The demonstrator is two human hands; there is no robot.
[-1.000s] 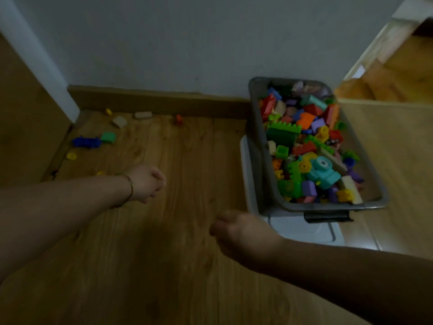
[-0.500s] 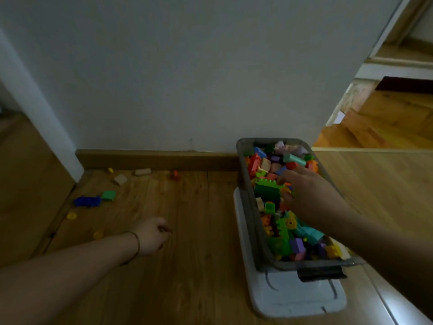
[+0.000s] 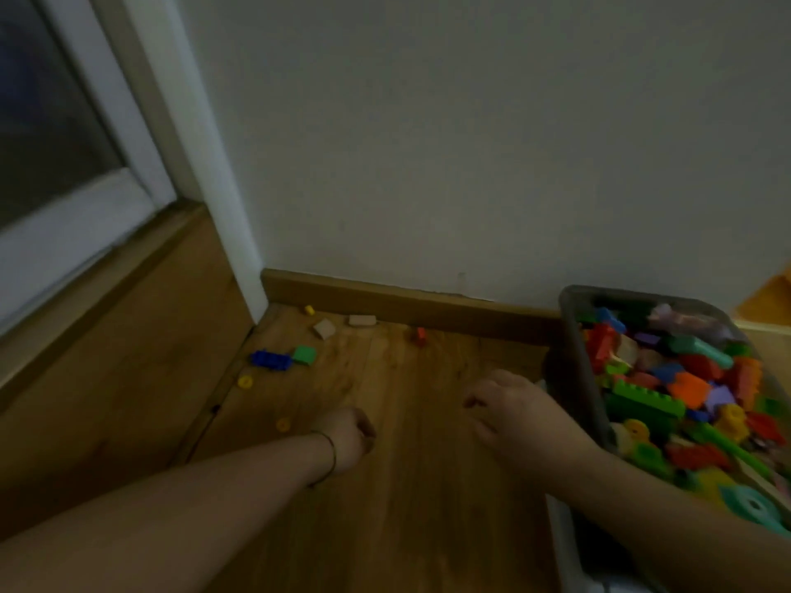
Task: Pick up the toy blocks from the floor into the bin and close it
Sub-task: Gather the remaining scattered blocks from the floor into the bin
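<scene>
Eight toy blocks (image 3: 265, 359) lie loose on the floor (image 3: 406, 528), most toward its far-left corner along the skirting (image 3: 385, 299):
- blue brick (image 3: 276, 361)
- green block (image 3: 304, 355)
- beige block (image 3: 324, 328)
- second beige block (image 3: 362, 320)
- small yellow piece (image 3: 309, 310)
- red piece (image 3: 419, 336)
- yellow ring (image 3: 245, 381)
- orange ring (image 3: 282, 424)

One bin (image 3: 571, 336) sits at the floor's right edge against the wall, heaped full, no lid on. Left hand (image 3: 351, 436) is fisted low over the floor; too blurry to tell whether it holds a block. Right hand (image 3: 513, 408) is just beside the bin, fingers loosely curled, nothing in them. Blocks are likely light, hard, slick plastic — pinch them by the sides, rings by the rim.
</scene>
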